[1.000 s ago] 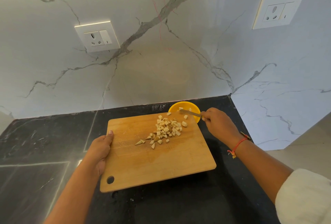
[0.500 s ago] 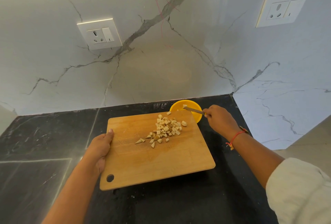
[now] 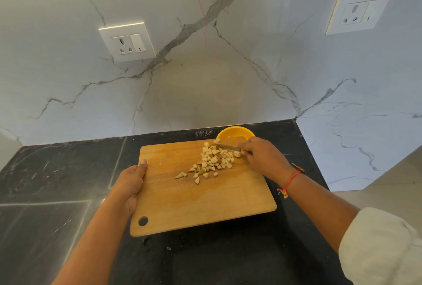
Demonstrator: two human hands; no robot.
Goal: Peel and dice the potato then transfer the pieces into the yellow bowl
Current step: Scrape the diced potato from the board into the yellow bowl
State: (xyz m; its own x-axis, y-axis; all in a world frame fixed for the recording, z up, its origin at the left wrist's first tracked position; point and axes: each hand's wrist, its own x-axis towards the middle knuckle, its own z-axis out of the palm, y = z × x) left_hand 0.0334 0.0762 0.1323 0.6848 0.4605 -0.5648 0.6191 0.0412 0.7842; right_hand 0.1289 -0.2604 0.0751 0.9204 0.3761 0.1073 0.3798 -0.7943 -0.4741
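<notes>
A pile of diced potato pieces (image 3: 211, 161) lies on the far right part of a wooden cutting board (image 3: 196, 198). The yellow bowl (image 3: 235, 133) stands just behind the board's far right corner, partly hidden by the board's edge and the knife. My right hand (image 3: 262, 159) grips a knife (image 3: 228, 144) whose blade lies flat over the far end of the pile, beside the bowl. My left hand (image 3: 131, 182) clasps the board's left edge, thumb on top.
The board rests on a black stone counter (image 3: 57, 193) in a corner of white marble walls. Two wall sockets (image 3: 127, 41) (image 3: 359, 11) sit above. The counter's right edge drops off near my right forearm.
My right hand has brought the knife back from over the bowl to the far end of the potato pile. My left hand keeps holding the board.
</notes>
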